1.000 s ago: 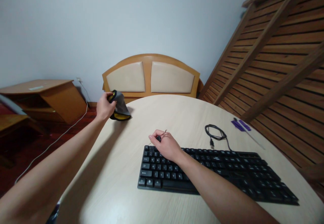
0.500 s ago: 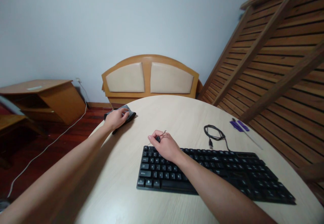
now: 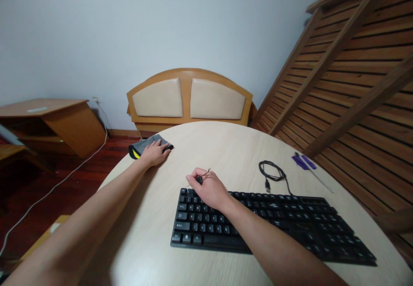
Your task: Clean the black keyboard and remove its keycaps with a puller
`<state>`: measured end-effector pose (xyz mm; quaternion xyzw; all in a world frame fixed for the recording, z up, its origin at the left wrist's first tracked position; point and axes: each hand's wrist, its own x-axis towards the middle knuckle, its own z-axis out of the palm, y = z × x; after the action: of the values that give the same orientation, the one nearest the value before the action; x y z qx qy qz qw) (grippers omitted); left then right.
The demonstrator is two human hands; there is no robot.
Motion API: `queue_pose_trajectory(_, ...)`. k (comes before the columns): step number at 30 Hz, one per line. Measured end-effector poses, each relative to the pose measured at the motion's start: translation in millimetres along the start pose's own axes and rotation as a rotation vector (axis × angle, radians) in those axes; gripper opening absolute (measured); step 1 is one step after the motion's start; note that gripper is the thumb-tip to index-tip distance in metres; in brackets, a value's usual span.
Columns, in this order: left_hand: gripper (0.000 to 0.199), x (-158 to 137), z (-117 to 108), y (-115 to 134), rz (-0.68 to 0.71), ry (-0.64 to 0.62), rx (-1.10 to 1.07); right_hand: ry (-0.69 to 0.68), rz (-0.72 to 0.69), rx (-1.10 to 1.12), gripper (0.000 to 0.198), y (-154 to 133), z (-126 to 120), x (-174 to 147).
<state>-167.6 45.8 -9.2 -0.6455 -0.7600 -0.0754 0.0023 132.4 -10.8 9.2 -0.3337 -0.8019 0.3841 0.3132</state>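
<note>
My left hand (image 3: 156, 152) lies with its fingers stretched out on a grey cloth (image 3: 149, 141) with black edging and a yellow patch, at the table's far left rim. My right hand (image 3: 209, 187) is closed round a small black-handled tool (image 3: 199, 179) with thin wire-like parts; its exact kind is hidden by the fingers. That hand is over the upper left part of a black keyboard (image 3: 219, 239), near the top row of keys. My right forearm crosses the keyboard and covers some of its middle.
A coiled black USB cable (image 3: 272, 178) lies behind the keyboard. Farther right are purple pieces (image 3: 300, 162) and a thin light rod (image 3: 319, 180). Beyond the round table (image 3: 206, 137) stand a headboard (image 3: 187, 74), wooden slats (image 3: 355, 83) and a desk (image 3: 71, 124).
My left hand has lowered and spread onto the cloth, which now lies flatter with its yellow patch showing. My right hand keeps its grip over the keyboard. The view has shifted slightly.
</note>
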Motion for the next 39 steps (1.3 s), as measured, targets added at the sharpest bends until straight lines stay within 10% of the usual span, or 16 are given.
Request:
queue_pose_trajectory(8,0.061,4.5,3.2,2.2,-0.095,0.004,-0.083,-0.022,0.036,-0.018,0.031,0.3,1.2,-0.7)
queue_pose_trajectory(15,0.054,-32.0,-8.6,54.1,0.058,0.075,-0.219,-0.059,0.032,0.000,0.034,-1.8,-2.8,-0.4)
queue_pose_trajectory(24,0.027,-107.3,-56.0,80.4,0.517,-0.498,-0.603,-0.093,-0.089,-0.060,0.029,-7.0,-3.7,-2.2)
queue_pose_trajectory(39,0.021,-111.1,-62.5,81.9,0.638,-0.351,-0.293,-0.200,0.054,-0.031,0.025,-15.4,-11.4,7.9)
